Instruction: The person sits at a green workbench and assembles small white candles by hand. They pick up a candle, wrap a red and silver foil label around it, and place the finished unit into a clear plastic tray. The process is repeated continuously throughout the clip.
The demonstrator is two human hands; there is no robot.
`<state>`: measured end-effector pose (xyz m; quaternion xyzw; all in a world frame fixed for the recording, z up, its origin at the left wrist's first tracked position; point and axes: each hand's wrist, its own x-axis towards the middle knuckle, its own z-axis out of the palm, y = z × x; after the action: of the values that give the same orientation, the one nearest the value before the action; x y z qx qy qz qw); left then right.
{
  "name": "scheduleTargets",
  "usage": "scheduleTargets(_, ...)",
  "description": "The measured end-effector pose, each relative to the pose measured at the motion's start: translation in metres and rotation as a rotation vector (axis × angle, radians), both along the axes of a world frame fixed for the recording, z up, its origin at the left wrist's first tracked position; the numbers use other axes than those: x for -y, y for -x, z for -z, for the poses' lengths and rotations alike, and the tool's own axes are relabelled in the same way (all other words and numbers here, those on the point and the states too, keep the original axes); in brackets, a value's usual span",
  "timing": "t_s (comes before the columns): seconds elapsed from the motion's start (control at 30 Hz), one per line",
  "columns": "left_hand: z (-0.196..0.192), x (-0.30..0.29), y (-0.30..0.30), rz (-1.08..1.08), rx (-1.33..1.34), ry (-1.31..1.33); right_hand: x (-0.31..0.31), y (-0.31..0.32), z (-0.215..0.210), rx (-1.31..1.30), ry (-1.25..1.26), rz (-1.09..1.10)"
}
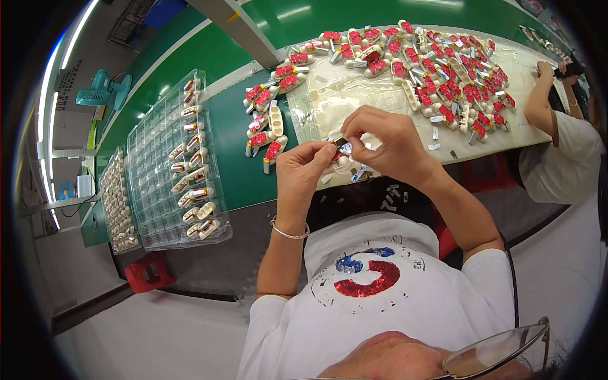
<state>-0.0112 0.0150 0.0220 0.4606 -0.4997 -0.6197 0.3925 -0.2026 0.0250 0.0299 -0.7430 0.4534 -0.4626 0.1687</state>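
Your white shirt [380,278] nearest. Your left hand [303,166], bracelet [290,235] at the wrist, pinches a small dark piece [341,141] between thumb and forefinger; your right hand [396,142] pinches it too, thumb and fingertips together. Piece sits at the table's near edge, partly hidden by fingers. Just left of you, cream holders with red tops [275,150] in a loose group. Farther: clear compartment tray [149,171], partly filled; large red-and-cream heap [449,88]; teal fan [95,95].

Cream shells [275,120] smooth, perhaps plastic; tray [144,171] glossy clear plastic; green surface [329,15] glossy; shirt [437,304] matt cloth.
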Motion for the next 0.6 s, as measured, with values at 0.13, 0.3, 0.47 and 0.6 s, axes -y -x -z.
scheduleTargets(0.13, 0.01, 0.005, -0.004, -0.016, -0.136, -0.062, 0.008, 0.014, 0.008, 0.313, -0.16, 0.025)
scheduleTargets(0.3, 0.01, 0.008, -0.009, 0.002, -0.307, -0.189, 0.002, 0.034, 0.017, -0.099, -0.161, 0.109)
scheduleTargets(0.47, 0.013, 0.008, -0.006, 0.075, -0.37, -0.251, -0.006, 0.012, 0.012, 0.246, -0.218, -0.11)
scheduleTargets(0.6, 0.004, 0.006, -0.002, 0.083, -0.428, -0.303, -0.005, 0.002, 0.018, 0.528, -0.337, -0.168)
